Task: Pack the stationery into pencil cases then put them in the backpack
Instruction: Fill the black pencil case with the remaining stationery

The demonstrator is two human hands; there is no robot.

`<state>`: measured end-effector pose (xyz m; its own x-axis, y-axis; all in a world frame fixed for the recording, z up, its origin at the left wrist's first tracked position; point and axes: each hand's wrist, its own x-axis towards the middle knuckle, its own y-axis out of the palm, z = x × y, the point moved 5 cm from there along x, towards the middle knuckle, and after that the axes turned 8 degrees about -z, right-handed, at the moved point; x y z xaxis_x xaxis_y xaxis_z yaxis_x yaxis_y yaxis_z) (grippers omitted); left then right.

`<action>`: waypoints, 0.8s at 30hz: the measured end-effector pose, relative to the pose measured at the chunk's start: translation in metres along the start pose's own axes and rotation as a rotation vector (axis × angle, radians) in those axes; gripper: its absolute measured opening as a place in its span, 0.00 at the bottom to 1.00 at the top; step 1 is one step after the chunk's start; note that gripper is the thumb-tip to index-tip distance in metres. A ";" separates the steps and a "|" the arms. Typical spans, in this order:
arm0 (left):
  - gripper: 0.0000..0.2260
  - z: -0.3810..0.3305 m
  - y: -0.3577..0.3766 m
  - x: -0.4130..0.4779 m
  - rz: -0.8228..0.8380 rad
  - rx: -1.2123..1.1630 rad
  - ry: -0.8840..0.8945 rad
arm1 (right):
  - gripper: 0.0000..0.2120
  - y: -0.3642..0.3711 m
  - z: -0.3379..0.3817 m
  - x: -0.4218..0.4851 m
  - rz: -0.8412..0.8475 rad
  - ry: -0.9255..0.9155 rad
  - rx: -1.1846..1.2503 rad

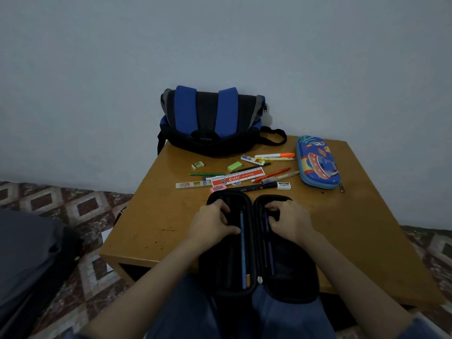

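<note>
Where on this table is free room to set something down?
Bare table lies left of the black case, and right of it below the blue case. Crowded: the stationery strip before the backpack.

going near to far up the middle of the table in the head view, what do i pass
open black pencil case → red ruler → green eraser → backpack
</note>
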<state>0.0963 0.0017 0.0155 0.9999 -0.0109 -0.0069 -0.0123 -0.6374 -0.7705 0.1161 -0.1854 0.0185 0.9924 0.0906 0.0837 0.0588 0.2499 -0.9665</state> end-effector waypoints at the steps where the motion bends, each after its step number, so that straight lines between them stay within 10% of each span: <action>1: 0.19 0.001 -0.006 0.007 -0.028 -0.024 0.014 | 0.19 0.000 -0.001 0.001 0.002 0.002 -0.001; 12: 0.10 0.032 -0.045 0.090 -0.335 0.235 0.145 | 0.17 -0.001 0.000 0.005 -0.048 -0.008 0.026; 24: 0.13 0.034 -0.027 0.134 -0.071 0.653 0.216 | 0.18 0.005 -0.004 0.005 -0.071 -0.002 0.097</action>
<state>0.2313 0.0439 0.0132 0.9743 -0.1823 0.1326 0.1258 -0.0484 -0.9909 0.1219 -0.1877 0.0134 0.9859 0.0708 0.1517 0.1182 0.3474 -0.9302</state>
